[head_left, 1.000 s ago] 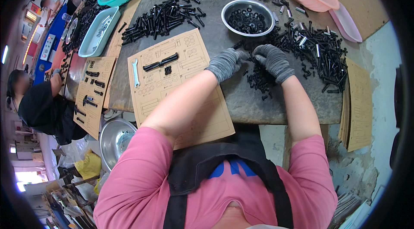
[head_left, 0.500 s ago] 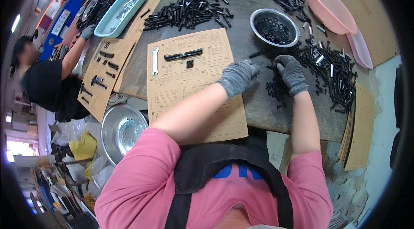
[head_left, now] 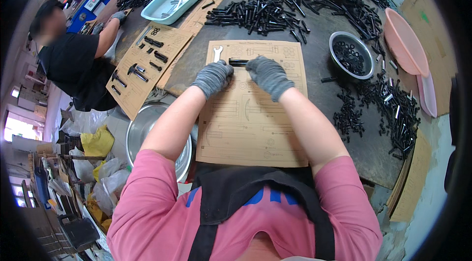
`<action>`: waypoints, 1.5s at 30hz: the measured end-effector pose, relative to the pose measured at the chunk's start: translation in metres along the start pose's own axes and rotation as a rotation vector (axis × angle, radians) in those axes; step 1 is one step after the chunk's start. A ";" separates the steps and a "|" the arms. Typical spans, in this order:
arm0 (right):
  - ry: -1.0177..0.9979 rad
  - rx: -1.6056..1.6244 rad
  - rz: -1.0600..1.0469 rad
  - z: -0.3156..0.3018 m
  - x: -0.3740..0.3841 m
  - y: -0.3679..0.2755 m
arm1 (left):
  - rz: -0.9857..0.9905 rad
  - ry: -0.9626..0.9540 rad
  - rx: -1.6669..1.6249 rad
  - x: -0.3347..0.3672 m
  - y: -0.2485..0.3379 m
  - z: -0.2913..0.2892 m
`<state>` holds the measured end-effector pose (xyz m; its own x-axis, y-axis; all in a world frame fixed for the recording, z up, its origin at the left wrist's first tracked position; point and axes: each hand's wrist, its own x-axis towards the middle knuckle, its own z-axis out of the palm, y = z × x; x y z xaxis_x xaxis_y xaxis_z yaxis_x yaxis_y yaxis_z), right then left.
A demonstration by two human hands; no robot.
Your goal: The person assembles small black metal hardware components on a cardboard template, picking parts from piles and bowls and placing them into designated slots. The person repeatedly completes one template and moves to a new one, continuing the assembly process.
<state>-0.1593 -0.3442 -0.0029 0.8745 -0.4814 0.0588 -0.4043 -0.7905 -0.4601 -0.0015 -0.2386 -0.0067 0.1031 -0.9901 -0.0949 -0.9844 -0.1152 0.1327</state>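
Observation:
A printed brown card [head_left: 250, 143] lies flat in front of me on the table. Over its upper part are both my grey-gloved hands. My left hand [head_left: 215, 79] is closed, fingers curled in, just below a silver open-end wrench [head_left: 218, 53]. My right hand [head_left: 269, 75] is closed too, its knuckles covering the right end of the black bolts [head_left: 239, 62] that lie across the card. Whatever either hand's fingertips pinch is hidden. The small black parts seen on the card earlier are out of sight behind the hands.
At right stand a metal bowl of black rings [head_left: 356, 41], small black screws [head_left: 348, 116] and a pink basket [head_left: 404, 40]. Beyond the card is a heap of black bolts [head_left: 255, 15]. At left, a second loaded card [head_left: 147, 62], a teal tray [head_left: 172, 3] and a co-worker [head_left: 73, 59].
My right hand has left the small screws and moved left over the card. My left hand has shifted left, next to the wrench. The whole view has swung to the left.

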 end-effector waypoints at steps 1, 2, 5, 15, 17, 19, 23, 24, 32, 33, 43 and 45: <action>-0.052 -0.070 0.034 0.006 0.012 -0.011 | -0.018 0.005 0.006 0.000 0.000 0.002; -0.093 -0.140 0.067 0.011 0.020 -0.020 | -0.040 0.012 -0.029 0.002 0.001 0.003; -0.216 -0.168 0.052 0.017 0.032 -0.031 | -0.108 0.006 -0.075 0.000 0.003 0.003; -0.020 -0.147 -0.217 0.033 0.024 -0.018 | -0.133 0.062 -0.171 -0.003 0.006 -0.003; -0.015 -0.200 -0.259 0.038 0.025 -0.018 | -0.130 0.054 -0.185 -0.004 0.004 -0.003; -0.032 -0.262 -0.285 0.041 0.026 -0.017 | -0.096 0.083 -0.216 -0.006 0.000 -0.003; -0.018 -0.239 -0.220 0.032 0.025 -0.011 | -0.075 0.042 -0.277 -0.010 -0.005 -0.003; 0.012 -0.270 -0.174 0.030 0.026 -0.011 | -0.107 0.008 -0.277 -0.011 -0.005 -0.003; -0.220 -0.383 0.014 0.022 0.034 -0.025 | -0.198 -0.005 -0.347 -0.010 0.007 0.004; -0.211 -0.369 0.017 0.024 0.035 -0.026 | -0.198 -0.001 -0.333 -0.009 0.006 0.004; -0.119 -0.403 0.044 0.029 0.037 -0.023 | -0.203 0.063 -0.267 -0.002 0.001 0.008; -0.137 -0.398 0.050 0.029 0.037 -0.023 | -0.195 0.074 -0.281 -0.003 0.002 0.010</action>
<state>-0.1100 -0.3328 -0.0157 0.8679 -0.4894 -0.0851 -0.4956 -0.8649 -0.0796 -0.0049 -0.2355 -0.0157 0.3057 -0.9492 -0.0744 -0.8687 -0.3100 0.3863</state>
